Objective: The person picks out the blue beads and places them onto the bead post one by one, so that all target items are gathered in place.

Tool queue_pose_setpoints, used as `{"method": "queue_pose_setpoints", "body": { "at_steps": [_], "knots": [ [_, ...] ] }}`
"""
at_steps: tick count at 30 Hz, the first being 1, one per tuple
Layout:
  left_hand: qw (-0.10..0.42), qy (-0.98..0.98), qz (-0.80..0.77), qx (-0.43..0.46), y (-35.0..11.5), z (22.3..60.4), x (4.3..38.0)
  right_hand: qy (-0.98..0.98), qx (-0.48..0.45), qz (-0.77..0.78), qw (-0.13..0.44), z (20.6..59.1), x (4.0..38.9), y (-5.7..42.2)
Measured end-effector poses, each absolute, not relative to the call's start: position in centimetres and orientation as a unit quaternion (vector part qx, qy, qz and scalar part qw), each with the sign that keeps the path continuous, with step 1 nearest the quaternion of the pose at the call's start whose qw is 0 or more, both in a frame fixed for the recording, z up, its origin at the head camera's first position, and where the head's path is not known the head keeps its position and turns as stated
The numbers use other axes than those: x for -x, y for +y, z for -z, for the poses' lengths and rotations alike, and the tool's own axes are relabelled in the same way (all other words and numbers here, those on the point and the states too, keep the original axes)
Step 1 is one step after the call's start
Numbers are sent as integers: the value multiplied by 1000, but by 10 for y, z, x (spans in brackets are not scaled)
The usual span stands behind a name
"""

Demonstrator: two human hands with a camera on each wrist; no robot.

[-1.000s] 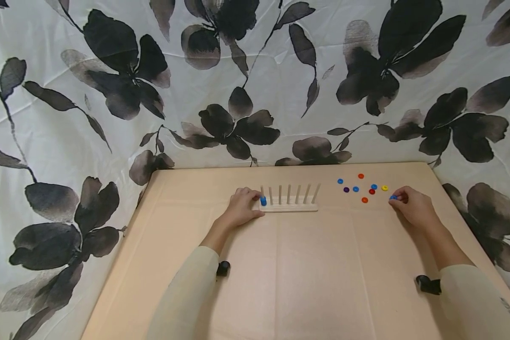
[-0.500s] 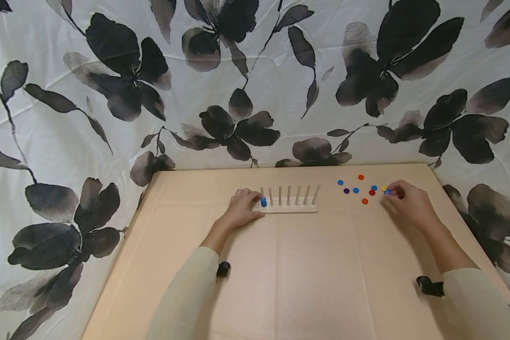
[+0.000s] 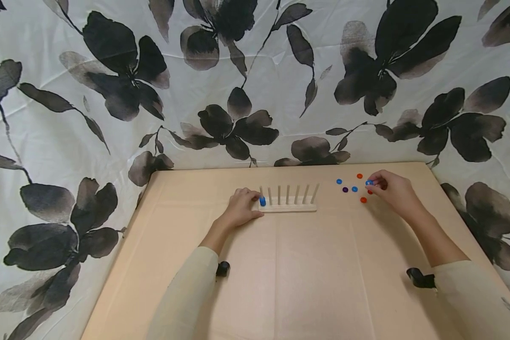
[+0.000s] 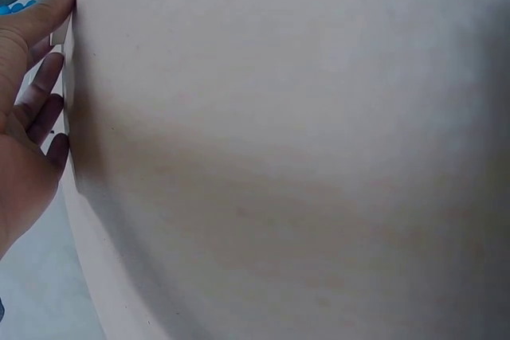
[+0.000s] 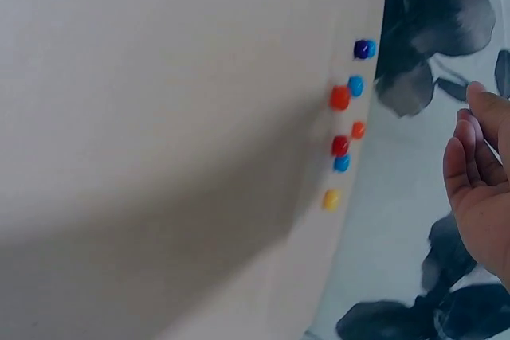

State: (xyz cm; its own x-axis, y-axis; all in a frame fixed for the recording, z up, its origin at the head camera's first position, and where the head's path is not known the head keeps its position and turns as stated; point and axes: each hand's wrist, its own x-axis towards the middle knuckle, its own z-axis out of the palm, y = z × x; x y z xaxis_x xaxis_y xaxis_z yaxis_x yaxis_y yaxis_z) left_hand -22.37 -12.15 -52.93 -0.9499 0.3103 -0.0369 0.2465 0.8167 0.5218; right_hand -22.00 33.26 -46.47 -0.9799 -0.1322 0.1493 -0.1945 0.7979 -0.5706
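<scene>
My left hand grips the left end of a wooden peg rack, thumb at its front and fingers behind. Blue beads are stacked on the leftmost peg; the other pegs stand bare. To the right, my right hand pinches a blue bead between thumb and fingertips, above the loose beads. In the left wrist view the thumb lies along the rack's edge. The right wrist view shows the curled right hand lifted off the table, its bead hidden there.
Loose beads lie right of the rack: a purple bead, an orange bead, a red bead, a yellow bead and several others. A floral cloth hangs behind the pale table.
My right hand has moved left and away from me with the blue bead, passing over the yellow bead and now covering some loose beads in the head view. The left hand has stayed at the rack.
</scene>
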Motion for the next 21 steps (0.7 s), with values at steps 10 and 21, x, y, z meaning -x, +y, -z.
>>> {"method": "queue_pose_setpoints", "body": {
  "at_steps": [10, 21],
  "knots": [
    [57, 954, -255, -148, -122, 529, 224, -935, -138, -323, 50, 446, 227, 289],
    [59, 954, -255, -147, -122, 529, 225, -924, -193, -321, 77, 434, 235, 248]
  ]
}}
